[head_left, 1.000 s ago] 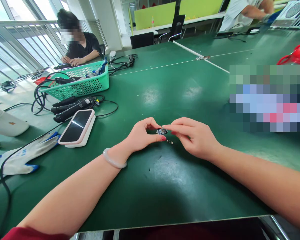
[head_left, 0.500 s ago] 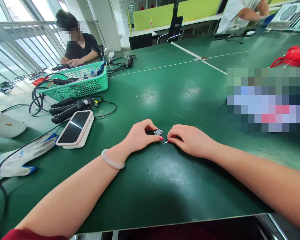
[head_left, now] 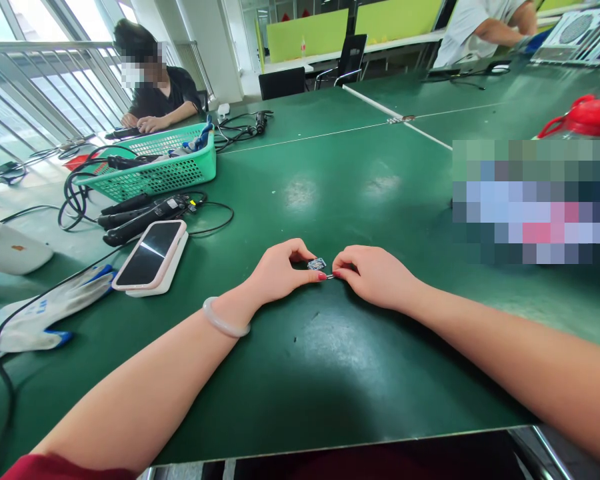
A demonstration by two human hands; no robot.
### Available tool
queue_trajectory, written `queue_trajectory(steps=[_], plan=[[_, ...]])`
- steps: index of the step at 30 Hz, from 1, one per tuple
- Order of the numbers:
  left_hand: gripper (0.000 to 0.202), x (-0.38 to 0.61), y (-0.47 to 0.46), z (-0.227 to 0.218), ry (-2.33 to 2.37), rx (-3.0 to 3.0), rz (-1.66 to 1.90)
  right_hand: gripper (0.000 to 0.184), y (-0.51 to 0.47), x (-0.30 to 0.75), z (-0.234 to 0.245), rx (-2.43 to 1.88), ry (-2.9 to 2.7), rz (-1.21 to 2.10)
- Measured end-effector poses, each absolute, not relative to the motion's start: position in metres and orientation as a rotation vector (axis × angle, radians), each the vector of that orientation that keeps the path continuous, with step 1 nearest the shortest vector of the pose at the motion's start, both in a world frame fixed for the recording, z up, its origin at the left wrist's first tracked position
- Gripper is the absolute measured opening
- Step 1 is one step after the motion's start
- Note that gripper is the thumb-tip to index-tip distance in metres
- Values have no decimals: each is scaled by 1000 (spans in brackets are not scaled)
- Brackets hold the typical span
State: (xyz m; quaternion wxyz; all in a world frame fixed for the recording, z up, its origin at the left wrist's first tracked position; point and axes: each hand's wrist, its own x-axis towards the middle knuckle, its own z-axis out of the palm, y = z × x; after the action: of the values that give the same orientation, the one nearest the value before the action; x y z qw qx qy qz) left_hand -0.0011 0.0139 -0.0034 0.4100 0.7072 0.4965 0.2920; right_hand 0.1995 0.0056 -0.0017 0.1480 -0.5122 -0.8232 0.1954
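My left hand (head_left: 283, 272) rests low over the green table, thumb and fingers closed around a small circuit board (head_left: 317, 264) with a pale, speckled face. Facing it, my right hand (head_left: 373, 275) pinches a thin, light-coloured pin-like piece (head_left: 331, 277) between thumb and forefinger. That piece reaches towards my left thumb tip, just beside the board's lower edge. Whether it touches the board I cannot tell. A translucent bangle (head_left: 225, 320) circles my left wrist.
Left of my hands lie a phone (head_left: 153, 257) on a white box, black handheld devices (head_left: 145, 217) with cables, and a white-blue glove (head_left: 45, 317). Behind stands a green basket (head_left: 165, 173). A red-lidded container (head_left: 593, 117) is at right. Two people sit or stand across the table.
My right hand has shifted slightly left and up, bringing the thin piece close to the board and left thumb. My left hand stays in place.
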Motion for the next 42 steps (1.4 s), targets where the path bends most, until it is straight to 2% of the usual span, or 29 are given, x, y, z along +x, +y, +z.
queue_trajectory(steps=[9,18,23,27,31,42], plan=[[36,-1,13,-2,1243,1770,738,17,8,202,-2,-1433,-2290,591],[36,-1,14,-4,1210,1746,756,16,2,210,2,-1097,-2597,591],[36,-1,14,-4,1227,1771,744,26,3,212,2,-1212,-2525,584],[37,-1,14,-3,1219,1762,743,16,2,211,4,-1367,-2461,508],[36,-1,13,-3,1229,1767,737,14,1,211,4,-1421,-2438,479],[33,-1,12,0,1253,1772,711,20,1,205,-1,-1410,-2491,399]])
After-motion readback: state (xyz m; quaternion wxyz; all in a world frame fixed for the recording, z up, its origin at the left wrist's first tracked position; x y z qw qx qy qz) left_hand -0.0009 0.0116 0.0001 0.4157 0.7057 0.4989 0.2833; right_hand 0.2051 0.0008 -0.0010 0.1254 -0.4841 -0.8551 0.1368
